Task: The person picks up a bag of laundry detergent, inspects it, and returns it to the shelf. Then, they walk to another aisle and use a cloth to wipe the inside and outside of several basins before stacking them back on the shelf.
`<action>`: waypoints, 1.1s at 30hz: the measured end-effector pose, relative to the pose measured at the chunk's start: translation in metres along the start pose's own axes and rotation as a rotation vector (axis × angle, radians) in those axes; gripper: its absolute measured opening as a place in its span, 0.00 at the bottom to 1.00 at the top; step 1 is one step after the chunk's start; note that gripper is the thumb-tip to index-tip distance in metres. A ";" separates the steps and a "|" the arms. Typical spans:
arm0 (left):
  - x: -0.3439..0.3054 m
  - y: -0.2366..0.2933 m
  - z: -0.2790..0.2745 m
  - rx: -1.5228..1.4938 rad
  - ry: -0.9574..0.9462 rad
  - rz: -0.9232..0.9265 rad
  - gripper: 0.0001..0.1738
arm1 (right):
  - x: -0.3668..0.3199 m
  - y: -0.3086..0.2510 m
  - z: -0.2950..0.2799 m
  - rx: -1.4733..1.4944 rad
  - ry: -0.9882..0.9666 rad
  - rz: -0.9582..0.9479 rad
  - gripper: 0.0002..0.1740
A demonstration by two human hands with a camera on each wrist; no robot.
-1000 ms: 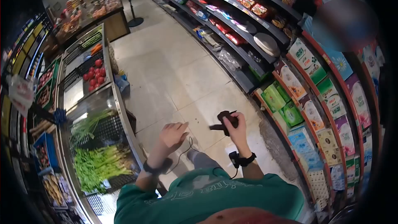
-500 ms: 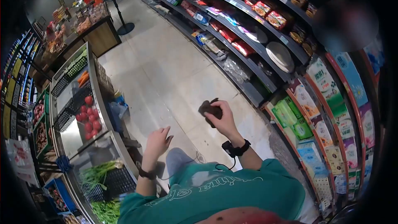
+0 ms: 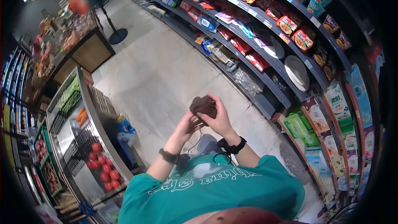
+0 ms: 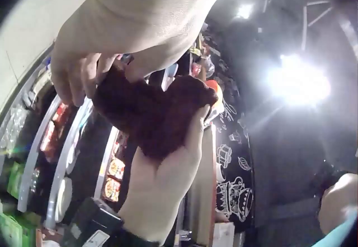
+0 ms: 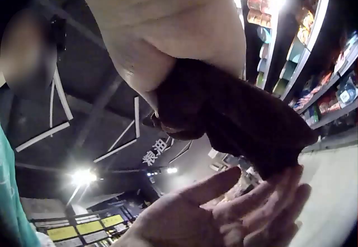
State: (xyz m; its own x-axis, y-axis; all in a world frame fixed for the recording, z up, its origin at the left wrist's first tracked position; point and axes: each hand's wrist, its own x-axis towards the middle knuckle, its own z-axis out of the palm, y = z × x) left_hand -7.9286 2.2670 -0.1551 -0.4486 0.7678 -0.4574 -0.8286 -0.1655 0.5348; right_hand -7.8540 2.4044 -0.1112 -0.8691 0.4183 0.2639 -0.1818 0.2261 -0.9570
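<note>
In front of the shirt, my right hand [image 3: 219,120] grips a crumpled dark brown piece [image 3: 203,107] that looks like soft cloth. The thumb lies along its near side, and the fingers curl behind it. My left hand [image 3: 185,127] has come up at the lower left of the piece. In the right wrist view, the left fingers [image 5: 268,202] extend loosely, with their tips at the hanging end of the brown cloth [image 5: 240,118]. Its thumb stands apart from the fingers. From the left wrist view, the right hand [image 4: 168,180] supports the bundle from below.
A produce stand with tomatoes [image 3: 103,166] and carrots [image 3: 81,117] is on the left. Shelves with packaged noodles [image 3: 288,25] and plates [image 3: 296,72] run along the right, beside tissue packs [image 3: 315,118]. Tiled floor [image 3: 153,66] lies between; a standing fan [image 3: 118,36] is farther off.
My left hand has moved in from apart to the brown cloth. The right hand has brought the cloth inward and leftward, bunching it up. The head view has shifted farther along the aisle.
</note>
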 end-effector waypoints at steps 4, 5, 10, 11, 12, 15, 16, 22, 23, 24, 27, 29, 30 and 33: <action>0.083 0.057 0.016 -0.036 -0.096 -0.013 0.19 | 0.065 0.045 -0.006 0.118 0.201 0.073 0.45; 0.108 0.068 0.019 -0.050 -0.186 -0.007 0.20 | 0.083 0.058 -0.010 0.153 0.248 0.096 0.46; 0.224 0.126 0.040 0.032 -0.180 -0.114 0.22 | 0.192 0.119 -0.048 -0.416 0.247 -0.010 0.32; 0.244 0.142 0.037 -0.004 -0.234 -0.116 0.21 | 0.215 0.114 -0.050 -0.186 0.213 0.085 0.31; 0.258 0.160 0.034 -0.045 -0.280 -0.128 0.21 | 0.240 0.109 -0.053 0.048 0.179 0.186 0.30; 0.306 0.222 0.023 -0.076 -0.272 -0.161 0.21 | 0.320 0.135 -0.060 0.217 0.112 0.238 0.27; 0.310 0.246 0.025 -0.026 -0.219 -0.164 0.21 | 0.343 0.133 -0.060 0.199 0.096 0.293 0.28; 0.375 0.342 -0.060 0.007 0.067 -0.086 0.20 | 0.468 0.180 -0.060 0.189 0.336 0.293 0.29; 0.390 0.355 -0.083 -0.049 0.122 -0.095 0.20 | 0.485 0.189 -0.062 0.226 0.397 0.323 0.29; 0.403 0.370 -0.105 -0.103 0.177 -0.103 0.19 | 0.501 0.197 -0.063 0.171 0.446 0.312 0.29; 0.443 0.430 -0.158 -0.321 0.265 -0.173 0.16 | 0.545 0.211 -0.066 0.351 0.581 0.439 0.26; 0.468 0.476 -0.170 -0.291 0.191 -0.104 0.13 | 0.568 0.227 -0.080 0.238 0.632 0.427 0.24; 0.486 0.498 -0.180 -0.233 0.165 -0.056 0.13 | 0.580 0.227 -0.091 0.201 0.604 0.412 0.25; 0.543 0.550 -0.200 -0.171 0.138 -0.033 0.12 | 0.601 0.231 -0.123 -0.037 0.892 0.305 0.30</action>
State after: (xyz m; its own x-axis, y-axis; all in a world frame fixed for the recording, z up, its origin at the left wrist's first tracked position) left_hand -8.6944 2.4696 -0.2514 -0.4521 0.6844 -0.5720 -0.8831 -0.2534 0.3949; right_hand -8.3619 2.8168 -0.1592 -0.2014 0.9794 0.0119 0.0239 0.0171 -0.9996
